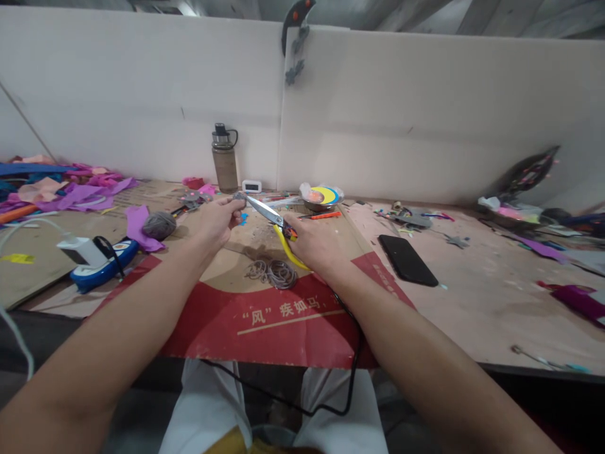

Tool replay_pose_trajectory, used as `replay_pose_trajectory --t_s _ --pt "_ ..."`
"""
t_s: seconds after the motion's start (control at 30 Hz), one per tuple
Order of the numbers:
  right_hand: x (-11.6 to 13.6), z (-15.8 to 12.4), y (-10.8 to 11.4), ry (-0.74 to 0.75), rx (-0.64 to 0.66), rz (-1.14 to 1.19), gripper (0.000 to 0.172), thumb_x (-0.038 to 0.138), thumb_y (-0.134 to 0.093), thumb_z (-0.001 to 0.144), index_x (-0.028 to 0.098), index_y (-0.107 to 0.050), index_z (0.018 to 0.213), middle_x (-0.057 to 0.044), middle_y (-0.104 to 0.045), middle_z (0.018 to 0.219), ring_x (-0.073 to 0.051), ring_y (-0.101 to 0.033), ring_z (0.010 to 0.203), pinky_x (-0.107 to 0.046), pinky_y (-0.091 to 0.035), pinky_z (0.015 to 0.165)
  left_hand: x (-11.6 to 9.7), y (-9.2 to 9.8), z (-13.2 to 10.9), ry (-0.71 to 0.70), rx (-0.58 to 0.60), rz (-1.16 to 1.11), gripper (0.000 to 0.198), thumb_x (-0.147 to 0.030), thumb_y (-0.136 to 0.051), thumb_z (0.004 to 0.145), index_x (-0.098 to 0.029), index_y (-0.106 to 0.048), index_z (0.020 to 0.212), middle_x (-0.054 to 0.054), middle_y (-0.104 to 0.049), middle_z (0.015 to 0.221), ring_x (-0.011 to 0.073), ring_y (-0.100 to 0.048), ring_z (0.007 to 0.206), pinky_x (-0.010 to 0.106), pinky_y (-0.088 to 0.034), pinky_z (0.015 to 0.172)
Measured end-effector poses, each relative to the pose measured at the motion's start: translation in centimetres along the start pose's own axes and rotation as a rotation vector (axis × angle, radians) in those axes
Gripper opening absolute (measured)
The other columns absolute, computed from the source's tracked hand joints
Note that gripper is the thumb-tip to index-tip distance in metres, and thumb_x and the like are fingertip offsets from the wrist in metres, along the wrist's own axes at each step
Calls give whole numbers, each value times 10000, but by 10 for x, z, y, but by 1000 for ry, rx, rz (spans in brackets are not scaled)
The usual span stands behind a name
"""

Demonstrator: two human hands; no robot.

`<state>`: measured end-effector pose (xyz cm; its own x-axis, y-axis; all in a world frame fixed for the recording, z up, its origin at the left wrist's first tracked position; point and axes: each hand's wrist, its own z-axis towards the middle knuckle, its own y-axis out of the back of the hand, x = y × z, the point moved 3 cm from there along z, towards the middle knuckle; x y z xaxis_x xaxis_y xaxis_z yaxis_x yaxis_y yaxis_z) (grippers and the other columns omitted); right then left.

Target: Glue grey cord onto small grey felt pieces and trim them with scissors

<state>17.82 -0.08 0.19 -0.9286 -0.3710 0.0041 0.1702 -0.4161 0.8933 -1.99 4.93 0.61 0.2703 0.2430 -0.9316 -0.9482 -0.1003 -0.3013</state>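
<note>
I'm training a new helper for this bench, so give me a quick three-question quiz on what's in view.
1. Which hand holds the scissors?
2. True or false: the phone lies to the right of the thin loops.
3. Pick one: the near edge of the cardboard is A, green; B, red; C, white.

Key: 1, the right hand; 2, true; 3, B.

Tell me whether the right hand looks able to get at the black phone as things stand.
Likely not straight away: the right hand holds scissors, though nothing seems to lie on the black phone or block the way to it.
</note>
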Motion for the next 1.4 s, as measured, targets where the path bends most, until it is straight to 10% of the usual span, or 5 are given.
replay_pose_trajectory --t_s 1.4 --pt "8 -2 -2 -52 101 -7 355 315 -406 912 267 -567 1225 -99 -719 950 -273 -672 833 -340 -456 673 8 1 4 64 -11 -100 145 -34 -656 624 -106 -566 537 -24 -493 496 35 -419 419 141 -331 382"
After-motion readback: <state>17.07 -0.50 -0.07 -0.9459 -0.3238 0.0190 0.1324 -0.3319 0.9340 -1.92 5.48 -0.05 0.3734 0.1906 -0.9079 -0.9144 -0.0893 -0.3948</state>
